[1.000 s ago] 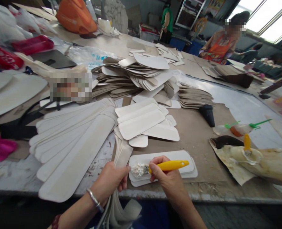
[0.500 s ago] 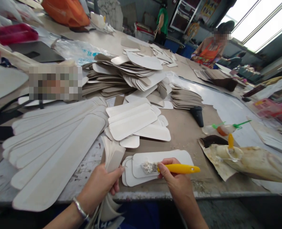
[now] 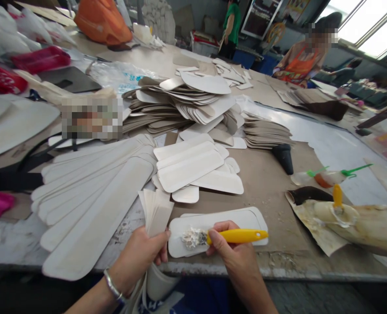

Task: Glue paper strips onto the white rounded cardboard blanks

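Observation:
My left hand is closed around a bundle of thin cream strips, which fan out above the fist and hang below it past the table edge. A silver bangle circles that wrist. In my right hand is a yellow-handled brush, its bristles clotted with white paste. The bristles rest on the left part of a rounded white panel, which lies on at least one similar panel near the table's front edge. Beyond it lies a loose pile of white panels. Long white panels spread like a fan at left.
Stacked grey-white pieces rise behind. At right lie a paste-smeared container with another yellow handle, bottles with green tips and a black cone-shaped object. A person in an orange apron and one in green are farther back.
The brush has moved left over the white panels. The top panel now reaches farther left, covering the edges that stuck out there. My left hand keeps hold of the strips. The view has shifted slightly.

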The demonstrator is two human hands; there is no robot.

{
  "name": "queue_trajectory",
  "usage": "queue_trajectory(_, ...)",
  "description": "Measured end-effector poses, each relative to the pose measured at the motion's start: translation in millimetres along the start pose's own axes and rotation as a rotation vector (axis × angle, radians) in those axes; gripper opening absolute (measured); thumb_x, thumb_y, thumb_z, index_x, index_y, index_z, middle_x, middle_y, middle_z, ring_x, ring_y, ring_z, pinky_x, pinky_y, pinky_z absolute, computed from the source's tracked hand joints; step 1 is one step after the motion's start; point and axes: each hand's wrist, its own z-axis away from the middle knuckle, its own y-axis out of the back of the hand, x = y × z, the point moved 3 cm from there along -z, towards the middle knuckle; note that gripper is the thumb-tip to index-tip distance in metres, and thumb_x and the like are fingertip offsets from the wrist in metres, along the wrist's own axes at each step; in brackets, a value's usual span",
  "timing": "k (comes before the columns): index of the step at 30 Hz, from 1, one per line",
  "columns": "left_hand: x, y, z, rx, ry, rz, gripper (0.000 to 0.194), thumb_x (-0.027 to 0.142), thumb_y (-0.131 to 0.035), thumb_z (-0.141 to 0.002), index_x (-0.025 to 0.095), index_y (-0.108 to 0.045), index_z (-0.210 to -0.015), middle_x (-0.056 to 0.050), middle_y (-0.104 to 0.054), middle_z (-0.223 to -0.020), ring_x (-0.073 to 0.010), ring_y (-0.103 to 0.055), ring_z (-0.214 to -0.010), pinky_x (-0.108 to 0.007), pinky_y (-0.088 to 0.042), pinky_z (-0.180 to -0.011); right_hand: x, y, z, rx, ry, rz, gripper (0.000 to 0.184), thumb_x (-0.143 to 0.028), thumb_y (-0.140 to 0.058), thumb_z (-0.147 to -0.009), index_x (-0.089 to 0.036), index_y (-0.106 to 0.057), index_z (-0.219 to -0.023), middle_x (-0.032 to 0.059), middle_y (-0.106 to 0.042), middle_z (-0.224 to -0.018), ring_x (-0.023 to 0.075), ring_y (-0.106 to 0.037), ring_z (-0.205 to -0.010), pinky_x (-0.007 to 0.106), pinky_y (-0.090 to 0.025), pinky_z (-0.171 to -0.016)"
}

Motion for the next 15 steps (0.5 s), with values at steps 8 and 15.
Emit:
queue_trajectory(8, -3, -3.2, -1, -0.013, 0.017, -0.018, 0.037, 0.048, -0.054, -0.061, 0.021, -0.048, -0.037, -0.001, -0.05, -0.036, -0.0137, -0.043, -0.037, -0.028, -0.035, -0.045, 8, 8, 3, 0.073, 0.134, 0.122, 0.024, -0.043, -0.065, -0.074, -0.02, -0.057, -0.073, -0.0016, -0.055, -0.065, 0.0143, -0.055, -0.053, 0.027, -0.044, -0.054)
queue_trajectory(15, -18, -2.0, -7, -0.031, 0.009, -0.038, 0.046, 0.058, -0.051, -0.062, 0.02, -0.049, -0.036, -0.002, -0.052, -0.035, -0.0152, -0.046, -0.037, -0.028, -0.037, -0.045, 12, 82, -6, 0.345, 0.342, 0.578, 0.024, -0.042, -0.058, -0.079, -0.019, -0.059, -0.076, 0.0041, -0.059, -0.074, 0.0187, -0.057, -0.063, 0.031, -0.046, -0.058)
